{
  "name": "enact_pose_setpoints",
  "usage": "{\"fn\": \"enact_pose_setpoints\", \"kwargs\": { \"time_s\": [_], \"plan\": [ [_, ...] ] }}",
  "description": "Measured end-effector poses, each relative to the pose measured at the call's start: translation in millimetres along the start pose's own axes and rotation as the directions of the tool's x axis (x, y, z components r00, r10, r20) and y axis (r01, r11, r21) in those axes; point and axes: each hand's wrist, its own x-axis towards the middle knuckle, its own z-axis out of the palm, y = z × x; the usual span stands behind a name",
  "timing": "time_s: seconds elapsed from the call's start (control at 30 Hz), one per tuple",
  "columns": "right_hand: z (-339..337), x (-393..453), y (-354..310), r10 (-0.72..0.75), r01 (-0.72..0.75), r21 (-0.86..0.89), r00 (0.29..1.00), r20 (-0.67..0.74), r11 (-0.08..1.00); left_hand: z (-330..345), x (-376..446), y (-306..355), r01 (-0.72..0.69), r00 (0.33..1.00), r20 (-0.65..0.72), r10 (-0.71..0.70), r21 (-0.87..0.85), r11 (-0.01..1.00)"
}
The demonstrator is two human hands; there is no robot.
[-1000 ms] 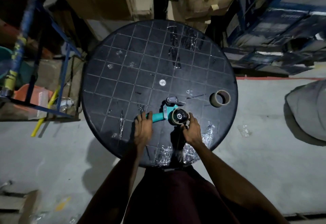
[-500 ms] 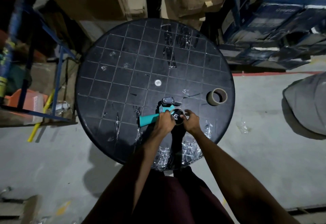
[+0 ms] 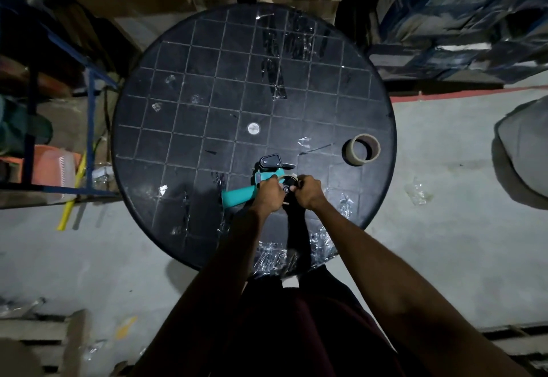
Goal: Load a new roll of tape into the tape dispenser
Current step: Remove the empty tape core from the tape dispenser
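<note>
The tape dispenser is lying on the round table, its teal handle sticking out leftward. The left hand and right hand are both gripping its spool end, knuckles up. A tape roll is sitting well apart, rightward.

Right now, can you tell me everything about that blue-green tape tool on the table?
The tape dispenser lies on its side near the front of the round black table. Its teal handle, plastic by the look, points left; a black head piece sits at the far end. The left hand and right hand both cover its round hub, hiding any roll there.
</note>
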Motion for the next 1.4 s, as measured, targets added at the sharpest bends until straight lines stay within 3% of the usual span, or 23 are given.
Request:
{"fn": "enact_pose_setpoints", "kwargs": {
  "time_s": [0.43,0.7,0.87,0.97,1.03,1.1,1.27,1.4],
  "plan": [
    [6,14,-8,0.135,-0.135,-0.006,0.989,-0.061,0.991,4,10,17,0.205,0.966,-0.146,-0.211,-0.059,0.977],
    [7,10,-12,0.148,-0.147,0.018,0.984,-0.104,0.989,5,9,17,0.215,0.954,-0.194,-0.227,-0.084,0.973],
    [-1,-3,-10,0.053,-0.053,0.007,0.995,-0.088,0.999,-5,3,0,0.102,0.989,-0.103,-0.106,-0.038,0.994],
    [-8,-17,-7,-0.033,0.032,-0.009,0.994,-0.108,0.999,-25,-11,-15,-0.050,0.986,-0.158,0.051,0.011,0.999],
    [-10,-30,-11,-0.113,0.108,-0.045,0.984,-0.141,0.993,-41,-13,-25,-0.203,0.947,-0.222,0.230,0.140,0.969],
    [-7,-42,-18,-0.161,0.152,-0.100,0.982,-0.099,0.983,-53,-7,-31,-0.307,0.906,-0.174,0.386,0.358,0.882],
    [15,-55,-36,-0.166,0.168,-0.404,0.985,0.040,0.899,-62,14,-28,-0.415,0.895,0.139,0.423,0.606,0.679],
    [23,-48,-43,-0.165,0.166,-0.525,0.985,0.049,0.835,-60,27,-28,-0.450,0.888,0.220,0.403,0.596,0.665]
  ]
}}
